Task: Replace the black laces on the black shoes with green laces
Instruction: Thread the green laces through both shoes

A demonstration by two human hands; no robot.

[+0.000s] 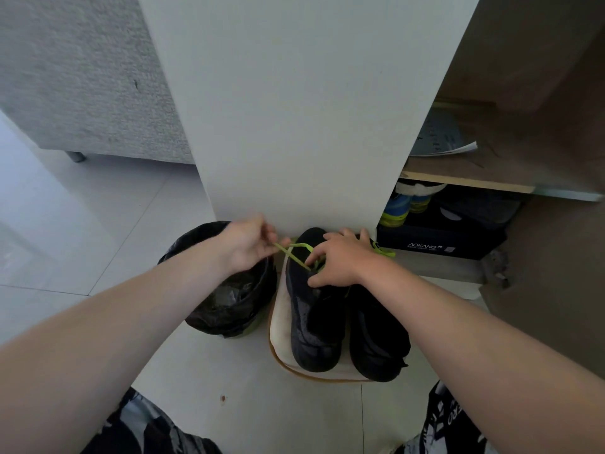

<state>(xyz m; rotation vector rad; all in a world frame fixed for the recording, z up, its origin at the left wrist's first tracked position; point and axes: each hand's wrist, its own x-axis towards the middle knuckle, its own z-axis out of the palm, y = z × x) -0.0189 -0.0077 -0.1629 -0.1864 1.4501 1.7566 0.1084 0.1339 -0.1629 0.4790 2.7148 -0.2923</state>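
Note:
Two black shoes stand side by side on a low white stool (pixel 281 326), toes toward me. The left shoe (pixel 314 322) has a green lace (pixel 294 249) crossing over its top. My left hand (pixel 248 245) pinches one end of that lace and holds it out to the left. My right hand (pixel 340 262) lies over the left shoe's opening, fingertips pinching the lace near the eyelets. The right shoe (pixel 376 335) shows a bit of green lace (pixel 383 252) at its far end, behind my right wrist. No black laces are in view.
A bin lined with a black bag (pixel 229 303) stands left of the stool. A white cabinet panel (pixel 294 109) rises right behind the shoes. To the right, an open cupboard holds a dark shoebox (pixel 435 239), other footwear and papers. A grey sofa (pixel 82 77) is at upper left.

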